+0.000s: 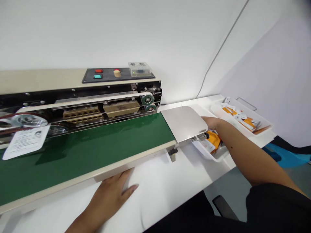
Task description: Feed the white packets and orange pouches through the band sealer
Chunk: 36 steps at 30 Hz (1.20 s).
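As the right hand (212,123) reaches, the notice (26,142) blurs.

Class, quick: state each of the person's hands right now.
Left hand: open, flat on the white table.
Right hand: fingers hidden behind the steel plate by the white tray; cannot tell if holding anything.

Band sealer (97,108) left, packet trays (218,111) right
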Each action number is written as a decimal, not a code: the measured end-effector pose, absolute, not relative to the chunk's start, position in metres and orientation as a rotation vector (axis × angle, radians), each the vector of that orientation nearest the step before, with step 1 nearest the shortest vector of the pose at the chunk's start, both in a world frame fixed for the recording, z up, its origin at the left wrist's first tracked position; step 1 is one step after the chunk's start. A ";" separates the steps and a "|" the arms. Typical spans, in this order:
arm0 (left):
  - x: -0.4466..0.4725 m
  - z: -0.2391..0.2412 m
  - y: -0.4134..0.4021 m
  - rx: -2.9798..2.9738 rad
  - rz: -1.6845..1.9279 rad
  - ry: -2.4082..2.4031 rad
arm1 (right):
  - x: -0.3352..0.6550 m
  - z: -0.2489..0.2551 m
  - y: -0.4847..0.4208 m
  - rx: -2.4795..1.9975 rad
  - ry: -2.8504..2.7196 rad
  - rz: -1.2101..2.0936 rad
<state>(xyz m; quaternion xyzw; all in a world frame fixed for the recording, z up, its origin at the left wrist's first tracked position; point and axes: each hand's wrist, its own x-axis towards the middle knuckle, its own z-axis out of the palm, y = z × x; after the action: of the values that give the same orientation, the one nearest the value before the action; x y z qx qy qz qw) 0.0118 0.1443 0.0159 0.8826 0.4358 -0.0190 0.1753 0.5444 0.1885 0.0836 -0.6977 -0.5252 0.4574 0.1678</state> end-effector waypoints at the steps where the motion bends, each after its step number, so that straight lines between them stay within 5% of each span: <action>1: 0.012 0.016 0.144 2.506 -0.053 1.232 | 0.547 0.083 0.189 -1.992 -1.444 1.277; 17: 0.009 0.012 0.151 2.536 0.078 1.210 | 0.571 0.101 0.194 -1.777 -0.762 0.514; 26: 0.010 0.012 0.152 2.543 0.109 1.226 | 0.583 0.077 0.187 -2.096 -1.296 0.965; 36: 0.013 0.023 0.148 2.555 0.100 1.211 | 0.551 0.083 0.181 -1.929 -1.593 1.431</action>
<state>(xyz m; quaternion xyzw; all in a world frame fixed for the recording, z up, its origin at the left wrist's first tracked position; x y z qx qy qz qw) 0.0127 0.1483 0.0233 0.8920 0.4230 0.0351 0.1556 0.5511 0.1814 0.0829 -0.6638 -0.5479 0.4924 0.1293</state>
